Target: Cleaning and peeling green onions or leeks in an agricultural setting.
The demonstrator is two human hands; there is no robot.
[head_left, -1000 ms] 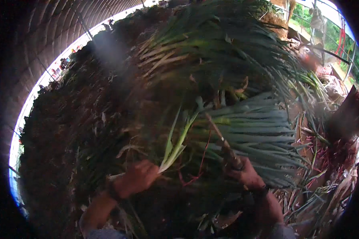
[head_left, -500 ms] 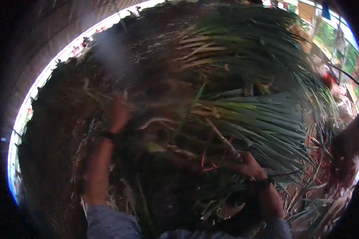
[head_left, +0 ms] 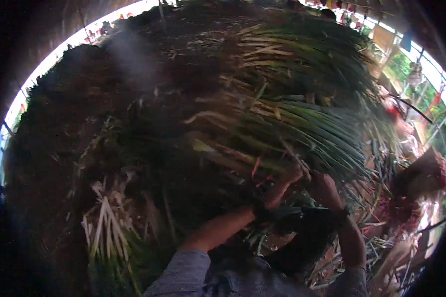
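Observation:
Just right of centre, my left hand and my right hand are close together. Between them rises a thin pale green onion stalk, its lower end within the closed fingers of both hands; blur hides the exact grip. Beyond my hands lies a large heap of green onions, white ends to the left and long green leaves fanning right. Thin red strips show beside my left hand.
At lower left stands a separate bunch of green onions, pale ends up. More long-leaved onions are piled at the far side. Loose leaves and stalks litter the right. A brown block-like object with reddish edges sits at far right.
My left hand has swung from the left across to my right hand and closed by the stalk. My right hand has shifted slightly up and right. The view has turned, showing the lower-left bunch.

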